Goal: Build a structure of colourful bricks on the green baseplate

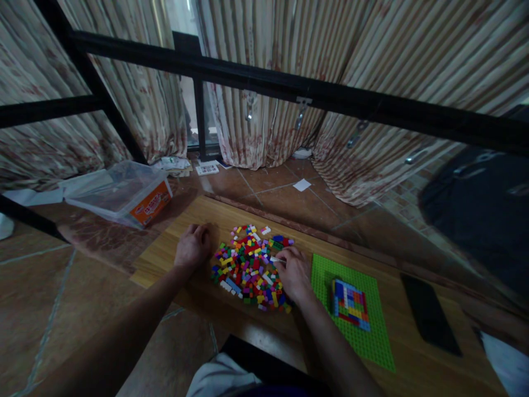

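A pile of small coloured bricks (248, 262) lies on a low wooden board (173, 248). My left hand (192, 246) rests on the board just left of the pile, fingers curled into a loose fist. My right hand (293, 271) sits on the right side of the pile and pinches a small white brick (276, 259) between thumb and fingers. To the right lies a green baseplate (372, 336) with a multicoloured block of bricks (350, 303) built on it.
A black phone (430, 314) lies on the board right of the baseplate. A clear plastic box with an orange label (124, 193) stands on the tiled floor at the back left. Black metal bars (289, 88) cross in front of striped curtains. A dark bag (479, 209) sits right.
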`<control>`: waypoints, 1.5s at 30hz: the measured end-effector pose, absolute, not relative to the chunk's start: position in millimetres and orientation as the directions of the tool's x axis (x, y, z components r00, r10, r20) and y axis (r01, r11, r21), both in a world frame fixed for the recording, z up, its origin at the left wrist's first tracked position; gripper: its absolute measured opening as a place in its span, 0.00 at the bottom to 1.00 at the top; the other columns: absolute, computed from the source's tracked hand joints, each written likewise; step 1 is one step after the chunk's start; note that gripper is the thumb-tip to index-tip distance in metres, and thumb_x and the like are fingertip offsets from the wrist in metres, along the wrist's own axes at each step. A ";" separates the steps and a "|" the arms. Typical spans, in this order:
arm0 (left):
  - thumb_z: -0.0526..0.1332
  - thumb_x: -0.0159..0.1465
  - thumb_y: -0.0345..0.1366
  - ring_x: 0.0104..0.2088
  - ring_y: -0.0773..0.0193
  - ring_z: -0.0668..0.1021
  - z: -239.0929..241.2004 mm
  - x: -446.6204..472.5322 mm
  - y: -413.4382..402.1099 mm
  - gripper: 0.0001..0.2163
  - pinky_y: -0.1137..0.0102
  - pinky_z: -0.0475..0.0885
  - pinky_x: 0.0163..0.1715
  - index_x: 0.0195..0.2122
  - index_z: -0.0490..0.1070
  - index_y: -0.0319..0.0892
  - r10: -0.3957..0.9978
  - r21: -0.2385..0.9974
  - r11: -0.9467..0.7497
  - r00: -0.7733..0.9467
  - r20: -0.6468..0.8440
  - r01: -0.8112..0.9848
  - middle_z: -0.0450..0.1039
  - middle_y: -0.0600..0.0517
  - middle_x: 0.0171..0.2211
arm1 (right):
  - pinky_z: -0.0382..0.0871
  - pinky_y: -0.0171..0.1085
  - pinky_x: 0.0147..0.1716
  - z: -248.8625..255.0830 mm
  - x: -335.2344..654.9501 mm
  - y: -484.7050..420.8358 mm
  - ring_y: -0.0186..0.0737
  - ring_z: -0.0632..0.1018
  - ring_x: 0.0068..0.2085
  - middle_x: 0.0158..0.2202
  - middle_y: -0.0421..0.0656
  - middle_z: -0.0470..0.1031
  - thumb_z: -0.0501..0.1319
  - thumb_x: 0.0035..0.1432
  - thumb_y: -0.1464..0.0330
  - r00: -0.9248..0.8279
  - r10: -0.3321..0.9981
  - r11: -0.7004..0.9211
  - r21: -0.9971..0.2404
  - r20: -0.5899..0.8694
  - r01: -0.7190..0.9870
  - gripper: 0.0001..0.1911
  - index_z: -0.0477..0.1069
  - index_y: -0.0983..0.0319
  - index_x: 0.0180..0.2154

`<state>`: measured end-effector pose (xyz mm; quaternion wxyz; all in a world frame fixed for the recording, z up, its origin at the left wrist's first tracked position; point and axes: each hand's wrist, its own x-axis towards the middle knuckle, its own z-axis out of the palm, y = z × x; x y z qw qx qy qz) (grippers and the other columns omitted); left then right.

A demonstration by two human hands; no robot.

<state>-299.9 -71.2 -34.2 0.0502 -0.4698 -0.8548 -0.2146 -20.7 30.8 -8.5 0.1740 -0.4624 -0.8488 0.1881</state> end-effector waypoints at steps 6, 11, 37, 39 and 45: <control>0.51 0.64 0.37 0.44 0.56 0.76 -34.2 -300.0 -71.2 0.15 0.66 0.71 0.45 0.46 0.73 0.41 0.783 0.318 0.465 -0.551 0.288 0.826 0.72 0.45 0.43 | 0.66 0.40 0.41 -5.1 -11.6 25.2 0.43 0.76 0.38 0.34 0.42 0.77 0.57 0.58 0.67 -0.448 0.888 0.377 -0.725 0.106 0.576 0.08 0.73 0.57 0.39; 0.51 0.64 0.37 0.44 0.56 0.76 -36.3 -301.6 -70.7 0.15 0.65 0.71 0.45 0.46 0.73 0.41 0.785 0.310 0.466 -0.549 0.288 0.829 0.72 0.45 0.44 | 0.69 0.40 0.41 -1.1 -0.5 22.7 0.42 0.78 0.38 0.38 0.43 0.79 0.60 0.55 0.62 -0.384 0.923 0.140 -0.938 0.008 0.316 0.21 0.72 0.59 0.50; 0.49 0.65 0.40 0.42 0.56 0.77 -30.3 -304.5 -71.0 0.16 0.66 0.71 0.40 0.43 0.73 0.40 0.746 0.415 0.468 -0.600 0.289 0.780 0.74 0.43 0.43 | 0.71 0.39 0.33 8.9 19.6 -20.5 0.39 0.77 0.30 0.28 0.41 0.78 0.72 0.43 0.56 -0.298 0.926 -0.264 -0.962 -0.233 -0.068 0.18 0.77 0.60 0.34; 0.50 0.65 0.41 0.39 0.58 0.77 -26.9 -305.1 -73.4 0.15 0.67 0.72 0.39 0.42 0.73 0.41 0.719 0.469 0.449 -0.619 0.317 0.761 0.74 0.44 0.42 | 0.70 0.38 0.33 7.9 23.6 -31.6 0.38 0.76 0.30 0.27 0.40 0.78 0.72 0.42 0.56 -0.258 0.939 -0.260 -0.960 -0.226 -0.105 0.18 0.78 0.60 0.32; 0.52 0.64 0.45 0.37 0.57 0.76 7.9 -280.8 -92.0 0.15 0.63 0.73 0.39 0.43 0.71 0.41 0.587 0.626 0.332 -0.674 0.448 0.705 0.73 0.45 0.40 | 0.70 0.39 0.36 8.0 49.5 -55.0 0.39 0.77 0.32 0.28 0.40 0.80 0.74 0.39 0.58 -0.172 0.959 -0.258 -0.943 -0.225 -0.208 0.15 0.80 0.58 0.29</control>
